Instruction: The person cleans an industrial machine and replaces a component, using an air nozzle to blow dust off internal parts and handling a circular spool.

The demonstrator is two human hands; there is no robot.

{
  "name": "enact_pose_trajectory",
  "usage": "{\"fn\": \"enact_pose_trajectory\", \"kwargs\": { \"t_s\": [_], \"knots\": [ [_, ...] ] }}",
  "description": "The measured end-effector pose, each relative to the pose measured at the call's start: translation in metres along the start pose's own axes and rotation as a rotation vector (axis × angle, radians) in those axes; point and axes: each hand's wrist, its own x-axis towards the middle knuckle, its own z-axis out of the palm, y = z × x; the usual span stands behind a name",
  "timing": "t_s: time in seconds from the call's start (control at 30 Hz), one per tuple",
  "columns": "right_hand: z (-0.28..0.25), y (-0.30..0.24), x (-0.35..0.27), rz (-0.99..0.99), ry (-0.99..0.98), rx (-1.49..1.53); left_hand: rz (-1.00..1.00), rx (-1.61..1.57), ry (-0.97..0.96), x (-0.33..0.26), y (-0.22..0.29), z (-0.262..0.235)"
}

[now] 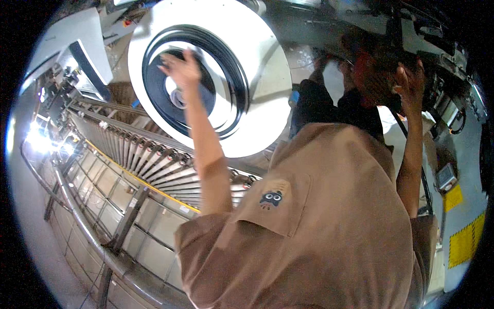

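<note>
My left hand [182, 71] is over the dark middle of a large white reel-like disc [267, 77], its fingers spread and holding nothing. Whether it touches the surface cannot be made out. Black rings [239, 92] circle the disc's recessed centre, and a small pale round core [177, 98] sits just below the hand. Over on the right, my right hand [410, 85] is raised with fingers stretched out and apart. Beside it is a dark, shadowed reddish shape [368, 72] too dim to name. Nothing shows in that hand.
A curved roller conveyor [170, 172] with a yellow edge runs below the disc. A metal rail [82, 221] bends along the lower left. A pale machine housing [85, 46] stands upper left. Grey panels with yellow patches [465, 239] and a small screen device [445, 176] are at right.
</note>
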Motion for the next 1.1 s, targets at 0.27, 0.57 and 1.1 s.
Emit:
{"fn": "enact_pose_trajectory", "kwargs": {
  "t_s": [0.27,0.57,1.1],
  "knots": [
    [0.004,0.011,-0.008,-0.103,0.029,-0.239,-0.173,0.018,-0.007,-0.011,-0.030,-0.079],
    [0.019,-0.074,0.008,0.204,0.147,0.053,0.565,-0.978,-0.232,-0.086,0.368,-0.099],
    [0.016,-0.060,0.005,0.070,0.102,0.162,-0.813,-1.845,-1.067,-0.051,0.593,-0.089]
  ]
}}
